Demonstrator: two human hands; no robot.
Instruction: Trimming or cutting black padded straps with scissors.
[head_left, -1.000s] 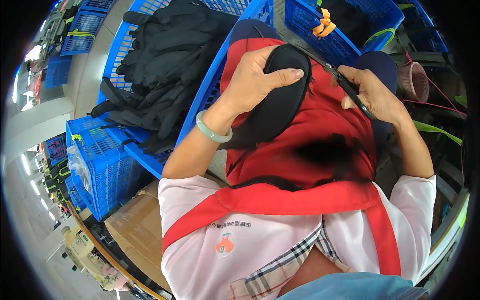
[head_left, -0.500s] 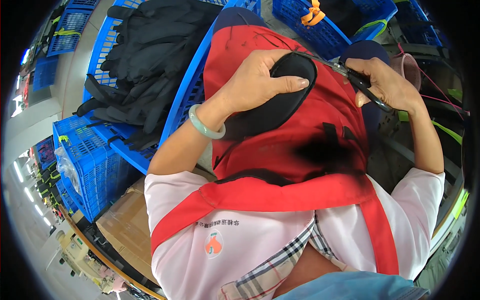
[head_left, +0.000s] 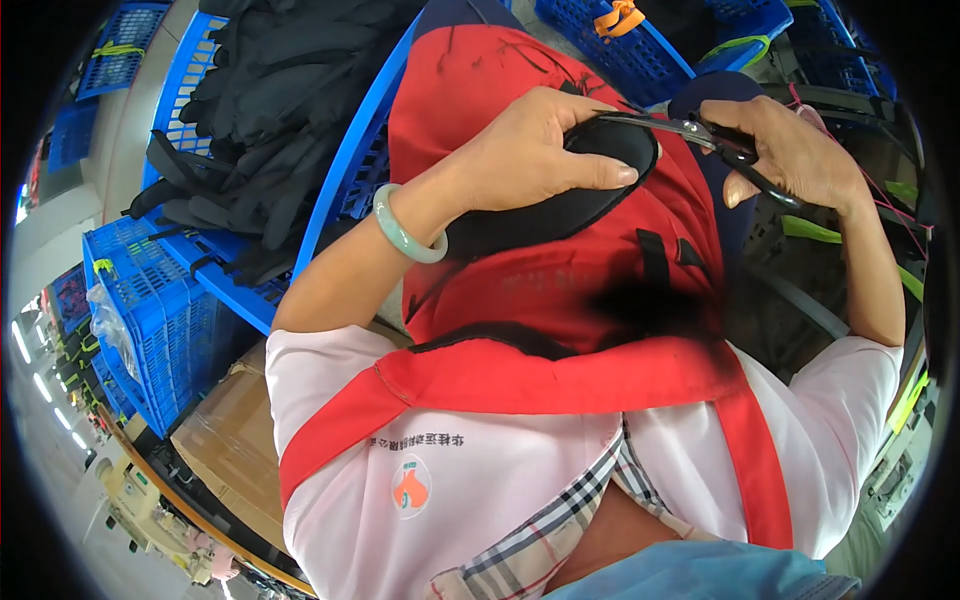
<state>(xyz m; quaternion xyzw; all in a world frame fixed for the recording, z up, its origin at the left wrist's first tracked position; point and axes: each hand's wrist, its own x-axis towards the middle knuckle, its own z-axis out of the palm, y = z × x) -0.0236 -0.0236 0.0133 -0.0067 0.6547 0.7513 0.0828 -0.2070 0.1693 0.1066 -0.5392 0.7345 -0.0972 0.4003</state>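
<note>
Your left hand (head_left: 530,150) is curled shut over a black oval pad (head_left: 560,205), thumb stretched along its near side and the other fingers wrapped over its far rim, pinning it against the red apron (head_left: 560,290) on your lap. Your right hand (head_left: 790,150) is closed through the loops of a pair of scissors (head_left: 700,130); the blades look nearly together, though how far they gape is hard to tell. The scissors point leftward from the right hand, tips touching the pad's far right rim just beside your left fingertips. The pad's long axis runs from lower left to upper right, so its raised right end lies toward the scissors, while the left hand covers the upper left part. The left hand is the one on the pad; the right reaches it only through the blades. A pale green bangle (head_left: 405,228) sits on your left wrist. Beyond, to your left, a blue crate (head_left: 190,290) holds a heap of black pieces (head_left: 270,110); more blue crates (head_left: 640,50) stand past your hands.
</note>
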